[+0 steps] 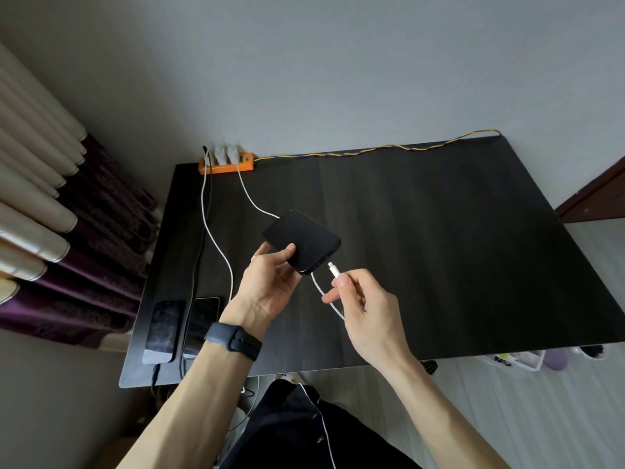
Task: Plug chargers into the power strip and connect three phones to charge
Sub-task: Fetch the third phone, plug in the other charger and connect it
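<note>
My left hand (270, 282) grips a black phone (301, 240) above the dark table (439, 248), its port end turned toward my right hand. My right hand (358, 299) pinches the white connector (334, 269) of a white cable, its tip a little short of the phone's port. An orange power strip (226, 164) sits at the table's back left corner with three chargers (223, 154) plugged in. Two other phones (164, 330) (199, 324) lie side by side at the front left, each with a cable running to it.
A yellow-and-blue cord (372, 151) runs along the table's back edge from the strip. Purple and cream curtains (67, 231) hang at the left. A white bin and small items (527, 358) sit on the floor past the front right edge.
</note>
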`<control>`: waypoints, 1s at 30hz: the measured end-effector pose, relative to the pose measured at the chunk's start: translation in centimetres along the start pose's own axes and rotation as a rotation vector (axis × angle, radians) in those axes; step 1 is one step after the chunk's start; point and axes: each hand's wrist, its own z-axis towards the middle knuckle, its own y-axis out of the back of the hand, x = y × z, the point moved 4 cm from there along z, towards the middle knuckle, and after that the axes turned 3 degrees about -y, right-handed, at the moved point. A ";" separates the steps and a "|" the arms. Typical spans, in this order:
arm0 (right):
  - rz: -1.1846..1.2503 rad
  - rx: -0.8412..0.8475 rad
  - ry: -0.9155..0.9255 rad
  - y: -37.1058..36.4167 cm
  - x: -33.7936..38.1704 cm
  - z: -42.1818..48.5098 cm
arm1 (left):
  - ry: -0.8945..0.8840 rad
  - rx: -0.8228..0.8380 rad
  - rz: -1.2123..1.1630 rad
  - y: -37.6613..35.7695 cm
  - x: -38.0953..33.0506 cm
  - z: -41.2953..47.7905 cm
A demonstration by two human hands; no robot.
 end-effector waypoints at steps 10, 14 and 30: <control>0.045 -0.023 -0.078 -0.8 0.3 -0.2 | 0.049 0.036 0.044 0.2 0.7 -0.1; 0.072 -0.021 -0.131 -0.7 0.3 -0.1 | 0.048 0.029 0.022 0.3 0.6 -0.1; 0.063 0.002 -0.218 -0.9 0.3 -0.1 | -0.138 0.147 0.213 -0.9 -0.4 -1.9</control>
